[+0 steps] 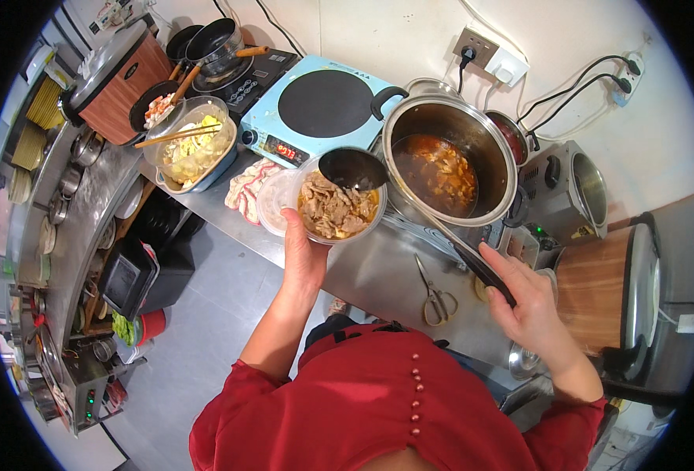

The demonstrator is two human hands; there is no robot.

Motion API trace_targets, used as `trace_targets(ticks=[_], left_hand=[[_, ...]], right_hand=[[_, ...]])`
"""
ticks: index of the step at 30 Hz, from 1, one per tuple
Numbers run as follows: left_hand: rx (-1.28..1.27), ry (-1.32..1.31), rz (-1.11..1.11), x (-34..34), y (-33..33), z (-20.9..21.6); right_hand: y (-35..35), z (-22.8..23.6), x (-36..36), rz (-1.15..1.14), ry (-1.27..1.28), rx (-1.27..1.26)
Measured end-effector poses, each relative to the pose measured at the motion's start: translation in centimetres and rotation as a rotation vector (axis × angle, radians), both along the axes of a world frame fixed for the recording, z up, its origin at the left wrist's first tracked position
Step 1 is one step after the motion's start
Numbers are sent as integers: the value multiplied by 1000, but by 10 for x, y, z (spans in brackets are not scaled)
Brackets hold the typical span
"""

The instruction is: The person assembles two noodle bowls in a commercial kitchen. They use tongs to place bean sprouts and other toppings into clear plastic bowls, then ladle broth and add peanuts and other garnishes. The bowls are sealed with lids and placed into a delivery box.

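Note:
My left hand point(304, 255) is closed on the near left side of a clear round plastic container point(373, 229), which holds sliced meat point(333, 206) in some liquid. In my right hand point(523, 297) is the black handle of a ladle point(352, 168). The ladle's dark bowl is tilted over the container's far rim, and its long handle passes across the near side of a large metal pot point(506, 129). Brown broth with orange-brown pieces point(437, 177) lies in the pot. A clear plastic lid or dish point(272, 206) sits just left of the container.
Scissors point(435, 302) lie on the steel counter point(370, 271) near me. A blue induction cooker point(315, 106) stands behind the container. Farther left are a bowl of food with chopsticks point(198, 149) and a striped cloth point(246, 188). A wood-patterned cooker point(598, 286) stands right.

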State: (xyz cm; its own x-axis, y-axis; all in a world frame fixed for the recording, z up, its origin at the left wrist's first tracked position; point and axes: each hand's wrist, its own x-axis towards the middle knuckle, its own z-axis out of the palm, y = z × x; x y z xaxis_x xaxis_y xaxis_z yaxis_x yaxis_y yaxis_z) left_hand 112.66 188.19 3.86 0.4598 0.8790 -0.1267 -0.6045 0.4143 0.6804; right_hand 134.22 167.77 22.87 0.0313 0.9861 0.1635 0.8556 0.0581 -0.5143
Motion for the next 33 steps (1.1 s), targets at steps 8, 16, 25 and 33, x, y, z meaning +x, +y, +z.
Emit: trace_targets(ticks=[8, 16, 25, 33], left_hand=[[-17, 17, 13, 0, 1, -4], [-58, 18, 44, -7, -3, -9], [-45, 59, 41, -10, -5, -7], [-50, 72, 9, -5, -9, -10]], right_hand=[[-6, 3, -5, -93, 183, -22], [19, -28, 81, -468, 316, -194], [35, -84, 124, -534, 236, -248], [29, -53, 121, -722, 1192, -358]])
